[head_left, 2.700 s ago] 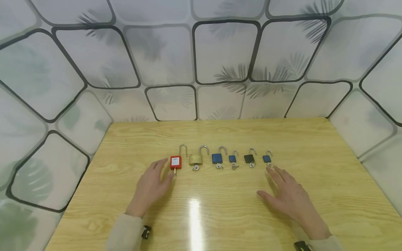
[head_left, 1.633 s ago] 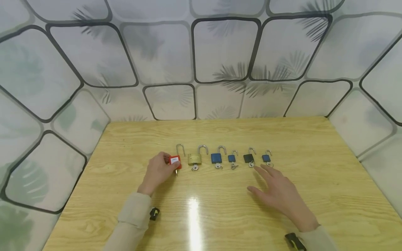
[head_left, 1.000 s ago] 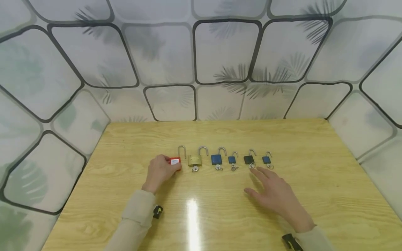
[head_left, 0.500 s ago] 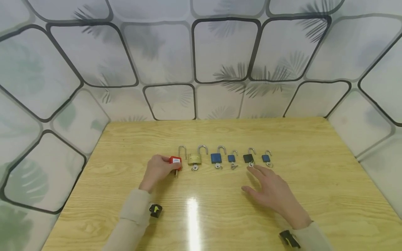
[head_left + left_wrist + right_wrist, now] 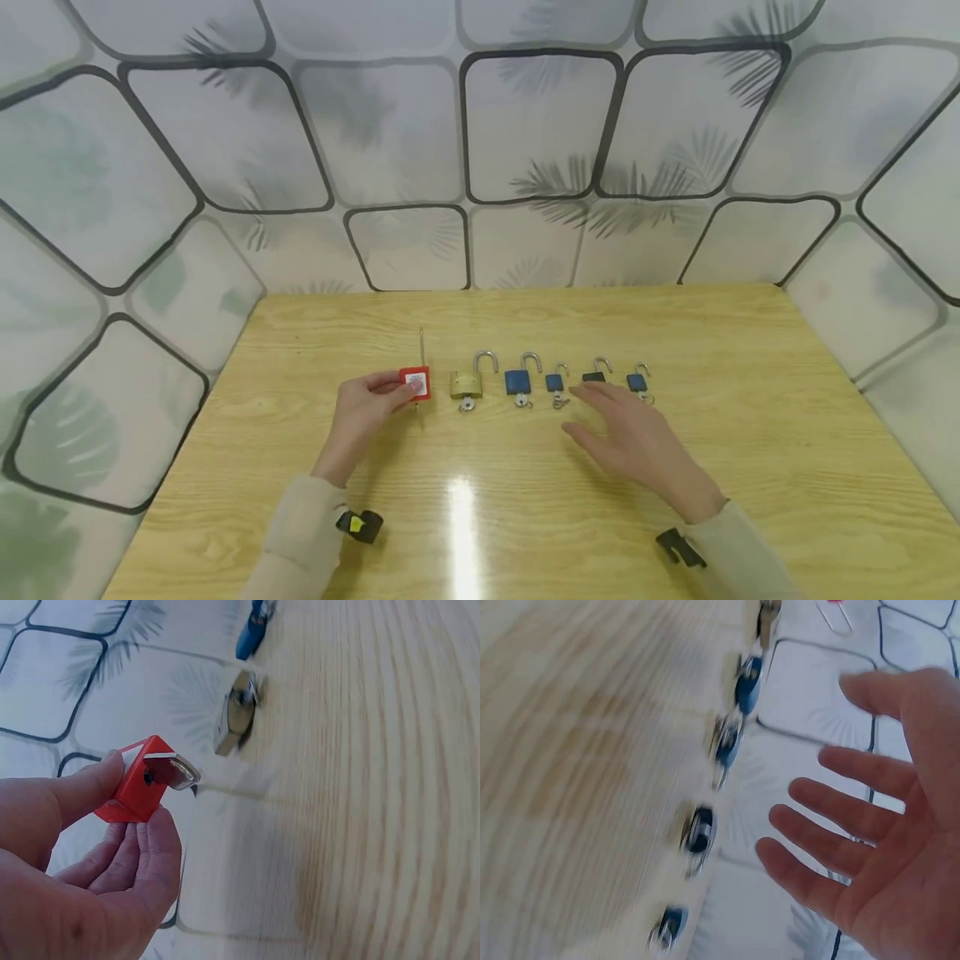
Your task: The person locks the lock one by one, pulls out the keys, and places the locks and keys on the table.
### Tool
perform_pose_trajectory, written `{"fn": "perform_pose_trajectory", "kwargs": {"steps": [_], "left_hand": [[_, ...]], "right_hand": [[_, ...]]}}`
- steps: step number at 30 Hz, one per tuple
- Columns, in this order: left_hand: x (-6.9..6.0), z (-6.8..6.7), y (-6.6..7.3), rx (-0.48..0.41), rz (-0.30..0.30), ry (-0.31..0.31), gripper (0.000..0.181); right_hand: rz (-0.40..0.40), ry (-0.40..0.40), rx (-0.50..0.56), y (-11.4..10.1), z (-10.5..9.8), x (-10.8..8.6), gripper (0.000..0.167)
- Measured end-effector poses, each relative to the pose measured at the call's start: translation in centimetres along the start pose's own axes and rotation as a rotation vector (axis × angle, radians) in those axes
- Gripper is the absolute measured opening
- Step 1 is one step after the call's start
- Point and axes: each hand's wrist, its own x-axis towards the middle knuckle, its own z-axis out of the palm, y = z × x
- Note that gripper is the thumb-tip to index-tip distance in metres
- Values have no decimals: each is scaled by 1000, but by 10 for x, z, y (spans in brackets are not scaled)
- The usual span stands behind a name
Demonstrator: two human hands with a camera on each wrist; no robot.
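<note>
The left hand pinches a red padlock between thumb and fingers; its shackle points away, seen nearly edge-on. In the left wrist view a key sits in the bottom of the red padlock, with the left hand's thumb on its label side. The right hand holds nothing, fingers spread, in front of a black padlock that it partly hides. In the right wrist view the right hand's palm shows with the fingers apart.
On the wooden table, a brass padlock, a larger blue padlock and two small blue padlocks, one left and one right, stand in a row with raised shackles and keys. A patterned cloth surrounds the table.
The left hand has lifted the red padlock from its place in the row and turned it, so its shackle shows edge-on. The right hand has moved left, over the black padlock's key.
</note>
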Motion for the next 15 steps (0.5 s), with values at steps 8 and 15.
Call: {"fn": "perform_pose_trajectory", "kwargs": {"steps": [8,15], "left_hand": [[-16,21,14,-80,44,-11,45],[-23,31,11,-82,90,-25,43]], "right_hand": [[-49,120,177,-23,7,31,31],[-39,142,390,-53,6,55,26]]}}
